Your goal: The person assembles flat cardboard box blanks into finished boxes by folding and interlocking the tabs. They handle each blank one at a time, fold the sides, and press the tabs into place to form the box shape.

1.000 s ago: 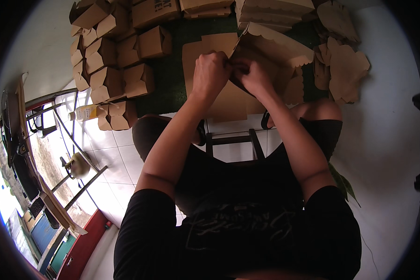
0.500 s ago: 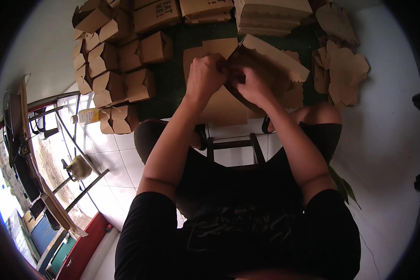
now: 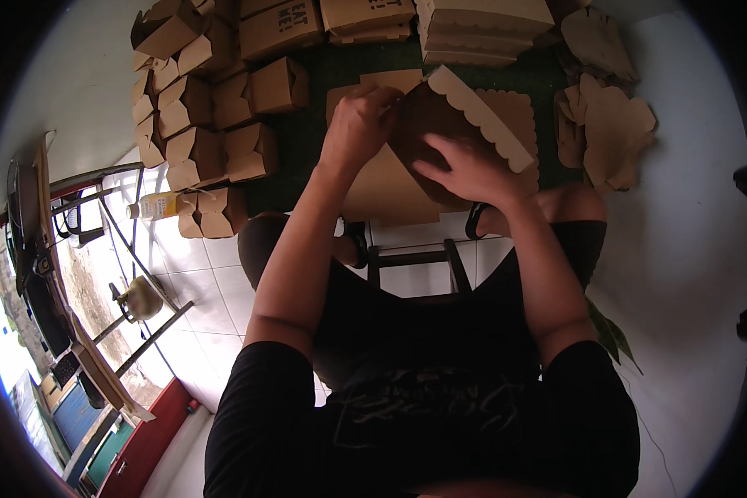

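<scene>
head view, looking down: the left hand [image 3: 358, 124] is closed on the upper left part of a brown cardboard box blank [image 3: 440, 133], fingers curled over a folded edge, while the right hand [image 3: 473, 170] lies spread flat on the blank's inner panel, palm down and fingers pointing left, pressing rather than pinching. the blank is half raised between the hands, over the near edge of a dark green table [image 3: 307, 141], and one of its flaps with a pale scalloped edge [image 3: 481, 116] slants across above the right hand. another flat sheet of cardboard [image 3: 386, 187] lies under it, touching it, though where one ends and the other begins is hard to tell. just left of the hands stands a cluster of folded brown boxes [image 3: 212, 137], packed close and reaching to the table's left corner. a stack of flat blanks [image 3: 481, 29] sits at the far side, and loose scalloped blanks [image 3: 610, 133] lie to the right. below the table the person's knees frame a dark stool [image 3: 411, 257] on white floor tiles [image 3: 216, 282]. a small bottle with a yellow label [image 3: 153, 206] lies near the lowest boxes.
</scene>
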The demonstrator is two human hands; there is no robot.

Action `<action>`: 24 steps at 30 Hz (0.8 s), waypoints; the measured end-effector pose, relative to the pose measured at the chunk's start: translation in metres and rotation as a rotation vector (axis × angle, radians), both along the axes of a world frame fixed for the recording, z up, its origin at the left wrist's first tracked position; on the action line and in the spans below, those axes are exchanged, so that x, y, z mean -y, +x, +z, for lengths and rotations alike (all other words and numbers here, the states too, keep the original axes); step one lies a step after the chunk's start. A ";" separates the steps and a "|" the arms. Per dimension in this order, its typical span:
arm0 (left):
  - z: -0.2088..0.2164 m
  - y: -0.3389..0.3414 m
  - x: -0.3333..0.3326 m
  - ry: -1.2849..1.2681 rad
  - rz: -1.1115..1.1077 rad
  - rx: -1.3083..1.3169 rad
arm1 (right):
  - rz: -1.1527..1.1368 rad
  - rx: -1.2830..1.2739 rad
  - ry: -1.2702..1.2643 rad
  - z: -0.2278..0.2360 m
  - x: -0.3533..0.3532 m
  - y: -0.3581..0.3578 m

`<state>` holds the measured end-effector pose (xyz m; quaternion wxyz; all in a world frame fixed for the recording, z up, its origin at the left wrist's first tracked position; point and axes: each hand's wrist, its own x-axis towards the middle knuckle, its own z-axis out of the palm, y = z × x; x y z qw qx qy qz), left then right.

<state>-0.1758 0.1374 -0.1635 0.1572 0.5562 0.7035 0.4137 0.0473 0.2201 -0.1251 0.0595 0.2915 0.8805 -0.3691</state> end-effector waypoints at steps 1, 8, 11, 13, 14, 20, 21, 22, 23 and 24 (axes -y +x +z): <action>0.000 -0.001 0.000 0.039 0.002 0.025 | 0.003 -0.007 0.019 0.008 -0.002 0.012; -0.002 -0.015 0.015 -0.081 0.200 -0.004 | -0.165 0.061 -0.276 0.056 0.004 0.056; 0.007 -0.017 0.027 -0.129 0.137 -0.026 | -0.048 0.116 -0.088 0.056 0.012 0.059; 0.017 -0.010 0.037 -0.077 0.027 -0.121 | -0.027 0.083 0.052 0.047 0.020 0.062; 0.021 -0.003 0.044 -0.093 -0.034 -0.045 | -0.024 0.096 0.117 0.041 0.022 0.065; 0.031 0.048 0.074 -0.289 -0.316 0.147 | -0.017 0.040 0.252 0.003 0.021 0.080; 0.028 0.056 0.073 -0.345 -0.330 0.159 | 0.002 0.016 0.243 -0.002 0.017 0.079; 0.024 0.063 0.073 -0.337 -0.338 0.116 | 0.012 0.014 0.225 -0.007 0.012 0.077; 0.019 0.070 0.073 -0.329 -0.346 0.074 | 0.010 0.044 0.204 -0.009 0.009 0.076; 0.014 0.076 0.073 -0.330 -0.356 0.036 | 0.005 -0.004 0.203 -0.012 0.008 0.076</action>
